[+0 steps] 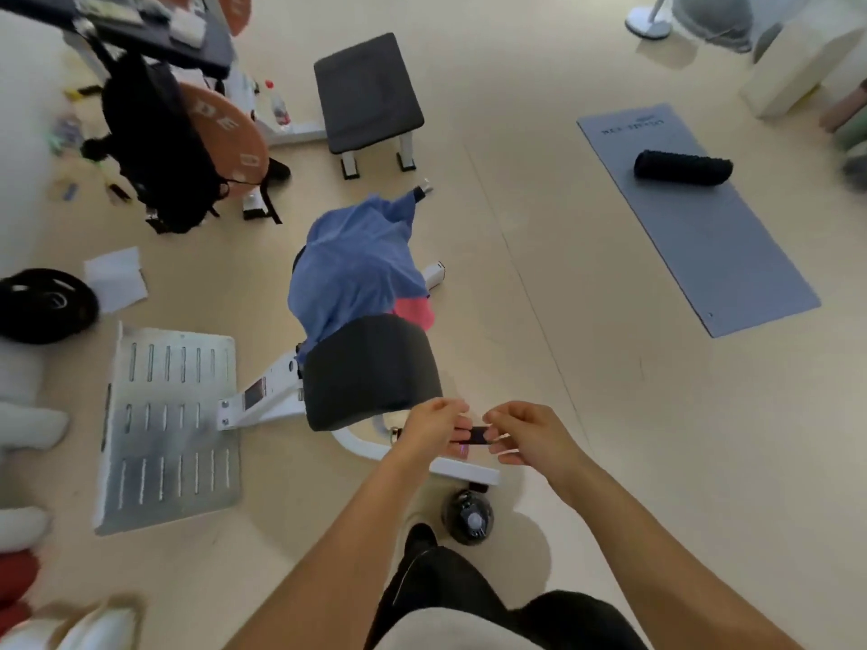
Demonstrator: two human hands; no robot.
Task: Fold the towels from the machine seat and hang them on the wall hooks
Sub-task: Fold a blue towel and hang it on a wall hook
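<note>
A blue towel (349, 269) lies crumpled over the machine seat in the middle of the view, with a pink towel (415, 312) peeking out from under its right edge. Just in front of them is the machine's dark padded backrest (370, 370). Below the pad, my left hand (434, 422) and my right hand (528, 431) are close together, both pinching a small black device (476, 436) between their fingertips. Neither hand touches a towel. No wall hooks are in view.
A metal footplate (169, 429) lies at the left of the machine. A black bench (368, 93) stands behind, a weight rack with orange plates (225, 133) at the upper left. A grey mat (694, 218) with a black roller (682, 168) lies at the right. A dark bottle (467, 516) stands by my feet.
</note>
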